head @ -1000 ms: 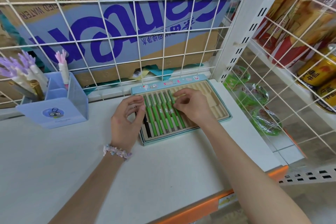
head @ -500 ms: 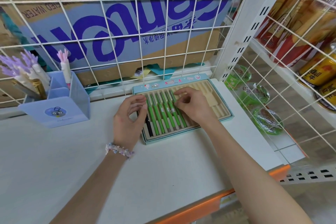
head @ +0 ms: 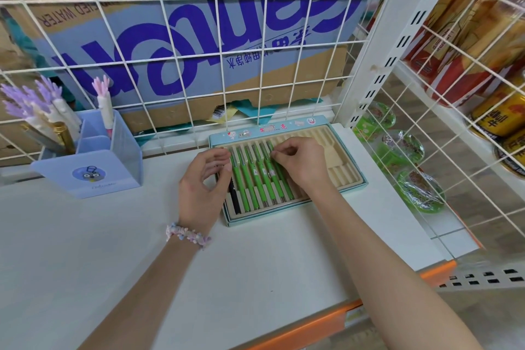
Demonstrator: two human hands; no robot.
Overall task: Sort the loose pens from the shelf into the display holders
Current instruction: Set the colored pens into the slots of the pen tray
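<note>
Both hands worked over the pen display tray (head: 335, 193) lying on the white shelf (head: 113, 236). The right hand (head: 301, 165) had its fingers curled, pinching the upper end of the green pen (head: 277, 179) nearest its own side, in a slot of the tray. The left hand (head: 203, 185) hovered at the tray's left edge with fingers loosely curled; whether it held anything could not be told. Between the two hands lay the row of green pens (head: 250, 179) in their slots, with a black pen (head: 235, 199) just beside the left hand. Well off beyond the left hand stood a blue pen holder (head: 93, 167) with lavender-topped pens (head: 37, 105).
</note>
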